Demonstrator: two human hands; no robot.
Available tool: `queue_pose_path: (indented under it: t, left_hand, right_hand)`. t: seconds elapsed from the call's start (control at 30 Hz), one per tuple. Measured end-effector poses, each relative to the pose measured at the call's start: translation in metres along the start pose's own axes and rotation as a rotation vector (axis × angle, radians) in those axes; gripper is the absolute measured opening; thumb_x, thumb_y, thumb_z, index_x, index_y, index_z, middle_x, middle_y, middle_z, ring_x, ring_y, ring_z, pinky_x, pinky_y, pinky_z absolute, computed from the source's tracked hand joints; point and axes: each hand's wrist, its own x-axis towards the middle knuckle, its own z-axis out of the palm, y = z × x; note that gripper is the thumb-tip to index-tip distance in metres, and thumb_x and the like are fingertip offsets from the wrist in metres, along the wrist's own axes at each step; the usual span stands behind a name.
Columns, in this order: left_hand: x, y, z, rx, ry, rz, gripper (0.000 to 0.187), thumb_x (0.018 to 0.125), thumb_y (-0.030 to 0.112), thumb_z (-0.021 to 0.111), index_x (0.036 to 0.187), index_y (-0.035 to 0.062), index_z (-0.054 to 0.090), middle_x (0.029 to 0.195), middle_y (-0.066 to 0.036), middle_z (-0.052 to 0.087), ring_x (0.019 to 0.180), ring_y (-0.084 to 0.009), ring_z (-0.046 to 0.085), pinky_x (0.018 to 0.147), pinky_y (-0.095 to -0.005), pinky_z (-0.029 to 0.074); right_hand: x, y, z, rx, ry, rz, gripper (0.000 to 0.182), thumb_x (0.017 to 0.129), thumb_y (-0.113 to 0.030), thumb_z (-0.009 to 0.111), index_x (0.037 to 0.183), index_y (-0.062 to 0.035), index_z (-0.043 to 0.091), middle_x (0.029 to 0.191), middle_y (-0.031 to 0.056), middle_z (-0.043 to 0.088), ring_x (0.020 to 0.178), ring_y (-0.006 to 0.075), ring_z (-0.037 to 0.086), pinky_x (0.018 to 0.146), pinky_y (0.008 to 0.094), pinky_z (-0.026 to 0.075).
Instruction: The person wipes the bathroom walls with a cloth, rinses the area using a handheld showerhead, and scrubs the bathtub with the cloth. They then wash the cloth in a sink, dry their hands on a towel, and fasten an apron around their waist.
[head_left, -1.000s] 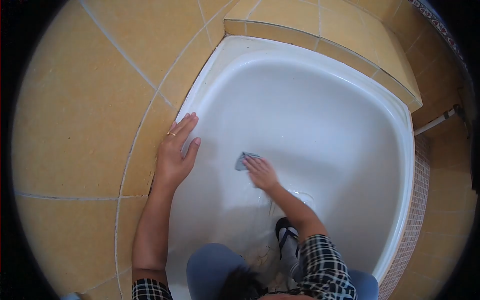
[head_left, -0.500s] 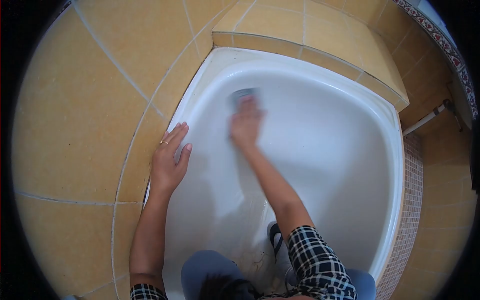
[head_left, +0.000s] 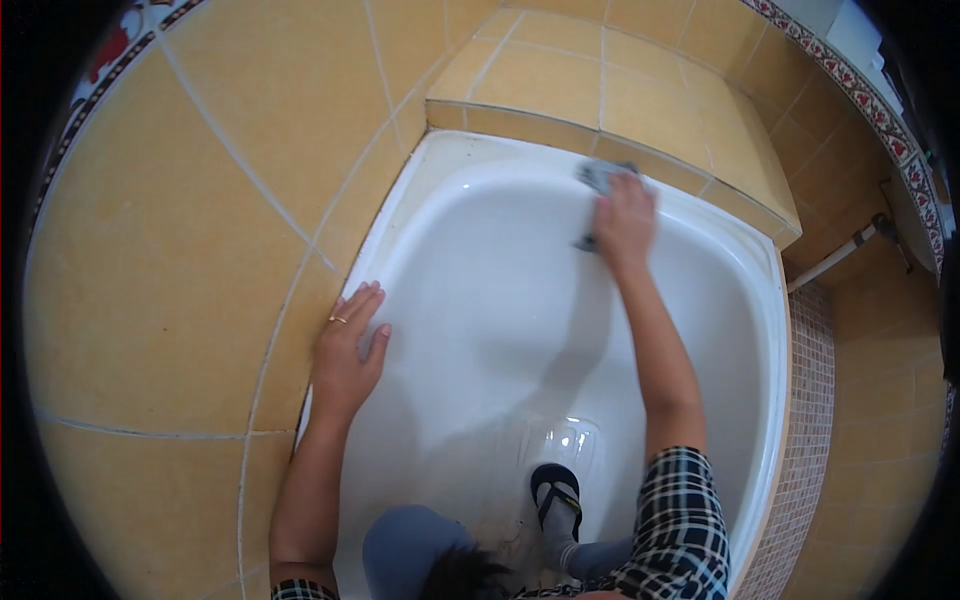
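Note:
My right hand (head_left: 628, 218) presses a grey cloth (head_left: 603, 176) against the far side of a white bathtub (head_left: 500, 275), close under the rim. The cloth is blurred by motion, and part of it hangs below my fingers. On the tub's left rim lies my left hand (head_left: 347, 355), palm down, its fingers stretched out and a ring on one of them. That hand holds nothing.
A yellow tiled wall (head_left: 170, 310) borders the tub on the left, with a tiled ledge (head_left: 550, 60) behind it. My foot in a dark flip-flop (head_left: 553, 488) stands inside the tub. A white pipe (head_left: 835, 258) is off to the right.
My right hand has moved the cloth rightward along the far side of the tub, up towards its rim. My left hand stays on the left rim. More of my foot shows.

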Motion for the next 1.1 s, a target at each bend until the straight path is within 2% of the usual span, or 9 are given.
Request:
queue_pose_path:
  t: [0.17,0.23,0.27,0.37,0.47,0.77,0.9,1.0,1.1]
  left_hand:
    - [0.000,0.000,0.001,-0.009,0.039,-0.016,0.031,0.083,0.004,0.061,0.114,-0.0004,0.061,0.121,-0.016,0.060,0.119,-0.0311,0.054,0.104,-0.0424,0.037]
    - [0.001,0.001,0.001,0.008,0.033,-0.002,0.031,0.083,0.003,0.060,0.114,-0.0006,0.060,0.121,-0.016,0.060,0.118,-0.0311,0.054,0.103,-0.0425,0.038]
    - [0.001,0.000,0.001,0.021,0.030,0.009,0.032,0.083,0.003,0.060,0.114,-0.0007,0.060,0.121,-0.016,0.060,0.118,-0.0311,0.054,0.103,-0.0426,0.038]
    - [0.001,-0.004,0.003,0.047,0.010,0.047,0.034,0.082,0.002,0.060,0.115,-0.0009,0.059,0.122,-0.016,0.059,0.119,-0.0313,0.053,0.104,-0.0428,0.037]
    - [0.003,-0.004,-0.001,0.066,-0.013,0.077,0.036,0.082,0.002,0.059,0.117,-0.0008,0.058,0.124,-0.016,0.058,0.121,-0.0314,0.052,0.105,-0.0430,0.036]
    - [-0.003,-0.004,-0.003,0.098,-0.052,0.075,0.040,0.082,0.002,0.058,0.122,-0.0014,0.056,0.131,-0.016,0.054,0.126,-0.0287,0.048,0.107,-0.0419,0.033]
    - [-0.006,-0.002,-0.006,0.097,-0.072,0.112,0.041,0.081,0.001,0.057,0.122,-0.0035,0.055,0.132,-0.017,0.053,0.127,-0.0305,0.046,0.109,-0.0434,0.031]
    - [-0.006,-0.008,-0.004,0.099,-0.088,0.118,0.043,0.081,0.001,0.057,0.124,-0.0040,0.054,0.133,-0.018,0.052,0.128,-0.0315,0.044,0.110,-0.0442,0.029]
    - [-0.006,-0.010,-0.003,0.103,-0.098,0.118,0.044,0.081,0.002,0.056,0.125,-0.0036,0.053,0.135,-0.017,0.050,0.129,-0.0313,0.043,0.110,-0.0442,0.028]
  right_hand:
    - [0.021,-0.048,-0.019,-0.040,-0.101,0.303,0.052,0.088,-0.034,0.054,0.122,0.0053,0.053,0.131,0.0214,0.050,0.127,0.0360,0.041,0.110,0.0491,0.024]
    - [0.034,-0.122,0.014,0.260,-0.121,0.192,0.056,0.087,-0.036,0.054,0.122,0.0077,0.052,0.133,0.0238,0.048,0.130,0.0366,0.037,0.112,0.0473,0.021]
    - [0.034,-0.167,0.037,0.356,0.016,0.086,0.048,0.086,-0.030,0.053,0.119,0.0051,0.055,0.130,0.0219,0.051,0.126,0.0351,0.041,0.110,0.0485,0.024]
    - [0.052,-0.229,0.007,0.607,-0.138,0.079,0.039,0.088,-0.027,0.053,0.122,-0.0087,0.055,0.128,0.0154,0.053,0.123,0.0324,0.044,0.107,0.0477,0.028]
    - [0.043,-0.181,0.008,0.611,-0.089,-0.158,0.045,0.087,-0.028,0.055,0.128,-0.0083,0.051,0.131,0.0163,0.050,0.126,0.0322,0.042,0.107,0.0467,0.028]
    - [-0.037,0.125,-0.096,-0.107,-0.299,0.217,0.055,0.092,-0.040,0.048,0.134,-0.0056,0.045,0.142,0.0170,0.041,0.134,0.0310,0.034,0.110,0.0466,0.025]
    - [-0.049,0.176,-0.138,-0.285,-0.472,0.574,0.061,0.093,-0.049,0.039,0.137,-0.0055,0.043,0.145,0.0159,0.038,0.135,0.0299,0.033,0.109,0.0481,0.026]
    - [-0.093,0.185,-0.172,-0.455,-0.458,0.472,0.062,0.092,-0.048,0.042,0.136,-0.0038,0.043,0.145,0.0161,0.038,0.134,0.0300,0.035,0.109,0.0470,0.026]
    - [-0.149,0.145,-0.252,-0.400,-0.420,0.443,0.064,0.085,-0.031,0.061,0.134,0.0036,0.039,0.142,0.0263,0.036,0.132,0.0379,0.035,0.110,0.0471,0.027]
